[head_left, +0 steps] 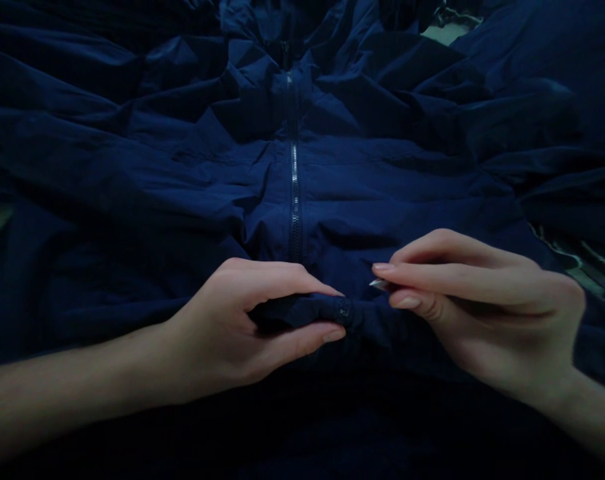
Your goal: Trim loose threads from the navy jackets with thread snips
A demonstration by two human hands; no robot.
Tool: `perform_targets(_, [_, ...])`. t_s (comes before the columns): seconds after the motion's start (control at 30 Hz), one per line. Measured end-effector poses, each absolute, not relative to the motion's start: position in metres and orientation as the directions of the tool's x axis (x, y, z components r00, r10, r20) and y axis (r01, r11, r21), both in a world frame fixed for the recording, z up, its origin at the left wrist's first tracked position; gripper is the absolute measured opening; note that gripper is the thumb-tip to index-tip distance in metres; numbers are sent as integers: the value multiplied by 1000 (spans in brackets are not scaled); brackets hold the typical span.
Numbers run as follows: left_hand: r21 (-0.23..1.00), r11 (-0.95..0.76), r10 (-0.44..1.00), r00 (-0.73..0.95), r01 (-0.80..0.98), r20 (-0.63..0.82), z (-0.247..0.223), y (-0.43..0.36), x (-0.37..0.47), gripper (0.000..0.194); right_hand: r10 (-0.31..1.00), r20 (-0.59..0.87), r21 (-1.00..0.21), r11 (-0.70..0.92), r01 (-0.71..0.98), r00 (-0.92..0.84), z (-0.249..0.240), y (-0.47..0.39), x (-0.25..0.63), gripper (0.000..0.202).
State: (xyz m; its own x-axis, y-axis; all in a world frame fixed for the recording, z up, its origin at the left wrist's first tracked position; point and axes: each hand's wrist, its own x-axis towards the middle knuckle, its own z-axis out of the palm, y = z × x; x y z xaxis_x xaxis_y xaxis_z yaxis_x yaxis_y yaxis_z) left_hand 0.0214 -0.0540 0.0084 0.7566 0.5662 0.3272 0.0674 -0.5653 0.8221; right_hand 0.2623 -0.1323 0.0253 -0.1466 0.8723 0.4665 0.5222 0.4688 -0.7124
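Dimly lit — navy jacket [347, 170], rumpled, outspread

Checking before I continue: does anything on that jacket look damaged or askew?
Nothing clearly stands out: the navy jacket is merely creased, and its zipper runs fairly straight. Dim light could hide finer damage.

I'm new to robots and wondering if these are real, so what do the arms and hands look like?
They're a person's own. The left hand and right hand are gloveless, and no rings show on the visible fingers. No sleeve, watch or bracelet shows on the left forearm or right forearm. I see no cables or markings.
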Motion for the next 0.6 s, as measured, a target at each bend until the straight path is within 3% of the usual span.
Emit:
perform_targets(0.13, [811,-581,559,758,68,336,10,-54,21,21,858,467,-693,506,513,-214,26,-130,265,27])
perform_targets(0.3, [792,-609,546,750,48,374,6,-55,20,35,817,471,-588,573,572,-333,28,-130,269,27])
perform_targets(0.43, [801,-597,531,771,44,353,6,-55,20,31,788,481,-523,609,596,-384,28,-129,272,24])
perform_targets(0.6, [794,-604,538,768,65,346,6,-55,19,33,798,461,-541,599,589,-388,27,-127,271,23])
